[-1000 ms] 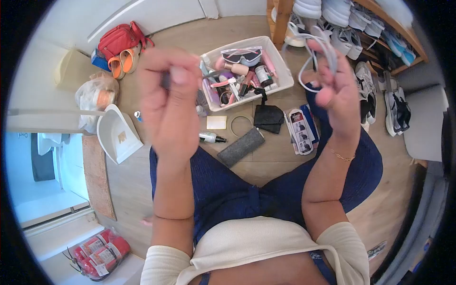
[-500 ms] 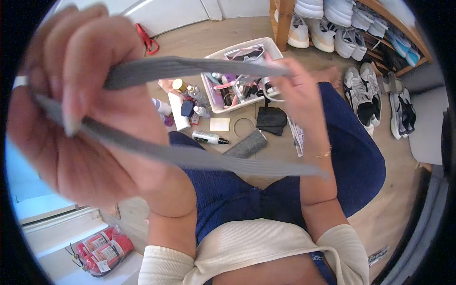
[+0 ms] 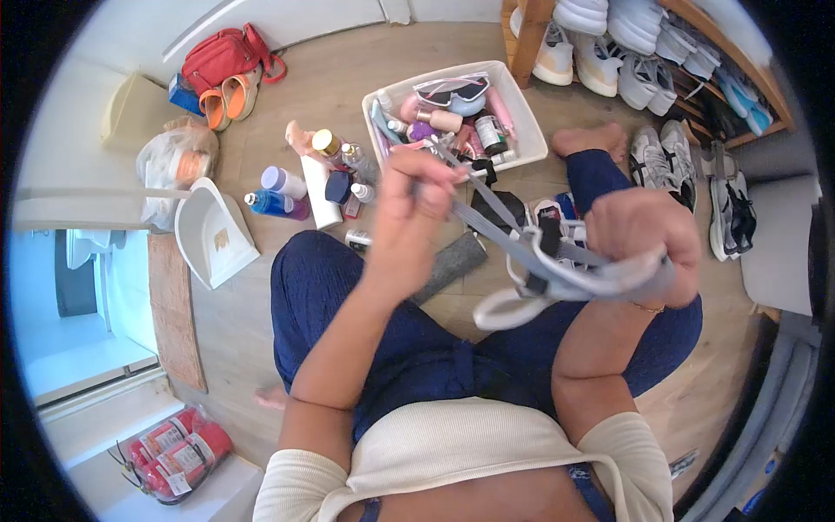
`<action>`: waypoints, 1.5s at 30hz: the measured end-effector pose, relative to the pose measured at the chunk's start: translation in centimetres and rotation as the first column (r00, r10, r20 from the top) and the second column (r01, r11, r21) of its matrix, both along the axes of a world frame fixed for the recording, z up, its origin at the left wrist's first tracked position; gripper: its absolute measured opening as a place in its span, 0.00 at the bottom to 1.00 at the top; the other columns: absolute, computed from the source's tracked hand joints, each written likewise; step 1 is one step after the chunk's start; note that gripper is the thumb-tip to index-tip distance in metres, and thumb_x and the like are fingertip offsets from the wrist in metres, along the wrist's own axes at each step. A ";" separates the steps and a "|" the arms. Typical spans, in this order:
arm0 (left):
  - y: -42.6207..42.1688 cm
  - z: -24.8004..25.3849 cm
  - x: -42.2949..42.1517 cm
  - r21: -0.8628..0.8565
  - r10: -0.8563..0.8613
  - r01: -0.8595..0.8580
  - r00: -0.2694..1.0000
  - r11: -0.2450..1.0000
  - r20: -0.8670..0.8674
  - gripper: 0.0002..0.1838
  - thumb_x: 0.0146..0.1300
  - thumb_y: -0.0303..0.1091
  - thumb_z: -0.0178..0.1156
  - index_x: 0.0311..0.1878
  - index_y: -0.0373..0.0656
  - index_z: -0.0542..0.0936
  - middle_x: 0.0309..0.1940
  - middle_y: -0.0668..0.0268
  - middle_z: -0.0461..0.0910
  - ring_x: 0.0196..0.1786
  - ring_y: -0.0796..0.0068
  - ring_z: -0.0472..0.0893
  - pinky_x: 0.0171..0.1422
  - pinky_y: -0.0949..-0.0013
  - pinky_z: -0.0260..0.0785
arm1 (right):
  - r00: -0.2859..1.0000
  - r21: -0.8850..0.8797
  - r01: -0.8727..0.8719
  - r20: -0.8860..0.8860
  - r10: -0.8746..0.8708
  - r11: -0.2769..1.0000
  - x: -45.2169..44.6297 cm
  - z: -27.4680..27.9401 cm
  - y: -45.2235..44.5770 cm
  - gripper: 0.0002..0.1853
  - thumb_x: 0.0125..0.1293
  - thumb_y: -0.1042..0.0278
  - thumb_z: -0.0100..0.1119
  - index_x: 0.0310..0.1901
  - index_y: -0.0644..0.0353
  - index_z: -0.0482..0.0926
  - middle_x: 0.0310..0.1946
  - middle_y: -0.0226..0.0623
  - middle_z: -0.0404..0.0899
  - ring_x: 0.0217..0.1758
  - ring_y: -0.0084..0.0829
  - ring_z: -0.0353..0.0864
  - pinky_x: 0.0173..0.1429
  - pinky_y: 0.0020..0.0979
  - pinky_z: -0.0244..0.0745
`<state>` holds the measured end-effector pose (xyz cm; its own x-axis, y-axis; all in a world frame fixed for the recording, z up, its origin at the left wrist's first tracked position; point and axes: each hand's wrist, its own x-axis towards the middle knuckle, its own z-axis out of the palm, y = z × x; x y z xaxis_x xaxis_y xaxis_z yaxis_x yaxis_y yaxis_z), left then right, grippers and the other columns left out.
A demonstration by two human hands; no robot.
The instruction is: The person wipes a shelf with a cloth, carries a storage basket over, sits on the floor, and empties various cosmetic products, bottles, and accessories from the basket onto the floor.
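A grey elastic strap [image 3: 500, 235] stretches between my two hands above my lap. My left hand [image 3: 407, 222] pinches its left end, fingers closed. On the right, my right hand [image 3: 642, 228] is closed round the strap's other end and a white looped frame [image 3: 504, 311] with black clips. That frame is blurred, and I cannot tell its exact kind. Beneath the strap, a grey fabric roll [image 3: 452, 265] lies on the floor by my knees. Beyond the hands stands a white bin [image 3: 531, 143] of bottles, tubes and sunglasses.
Several bottles, including a blue one [image 3: 277, 205], stand left of the bin. A white dustpan [image 3: 209, 230] rests farther left, near a red bag [image 3: 222, 61] and orange clogs [image 3: 228, 100]. Shoes [image 3: 657, 170] and a wooden shoe rack [image 3: 522, 43] are at right. Red extinguishers [image 3: 183, 457] lie lower left.
My left hand has dropped away from the camera, down and to the right, with the strap. My right hand has come lower and rightward, and the white frame now shows in front of it.
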<state>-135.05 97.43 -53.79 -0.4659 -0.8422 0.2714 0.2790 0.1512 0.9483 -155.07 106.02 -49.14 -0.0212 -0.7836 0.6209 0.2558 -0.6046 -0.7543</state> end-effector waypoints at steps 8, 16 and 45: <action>5.5 -5.5 -3.8 -0.301 -0.244 0.365 0.896 0.881 0.372 0.23 0.70 0.53 0.38 0.50 0.45 0.73 0.47 0.63 0.69 0.60 0.66 0.66 0.70 0.50 0.37 | 0.672 -0.353 -0.725 -0.178 0.719 0.591 -1.8 3.7 -1.1 0.21 0.66 0.53 0.49 0.20 0.58 0.76 0.15 0.31 0.69 0.16 0.25 0.68 0.20 0.25 0.65; 6.1 -14.1 -1.6 0.332 -0.858 0.812 0.356 0.480 0.369 0.21 0.67 0.50 0.45 0.37 0.44 0.79 0.35 0.62 0.79 0.47 0.60 0.77 0.60 0.56 0.61 | 0.961 0.064 0.040 -0.276 -0.021 0.997 -3.3 -0.8 1.0 0.14 0.54 0.58 0.59 0.25 0.63 0.73 0.23 0.34 0.73 0.21 0.28 0.70 0.26 0.27 0.66; -5.5 -17.6 5.1 0.410 0.206 -0.313 0.936 0.857 0.284 0.24 0.68 0.28 0.42 0.67 0.42 0.57 0.48 0.62 0.74 0.42 0.74 0.78 0.50 0.71 0.69 | 0.768 0.726 0.629 -0.635 -0.080 0.279 -9.3 -20.6 -17.9 0.21 0.60 0.58 0.54 0.48 0.67 0.75 0.41 0.43 0.79 0.39 0.33 0.78 0.47 0.30 0.70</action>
<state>-129.93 91.91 -71.35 -0.2162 -0.9458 -0.2423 0.0632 -0.2612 0.9632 -164.32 88.14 -69.74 -0.4349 -0.8113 -0.3908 -0.2736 0.5326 -0.8009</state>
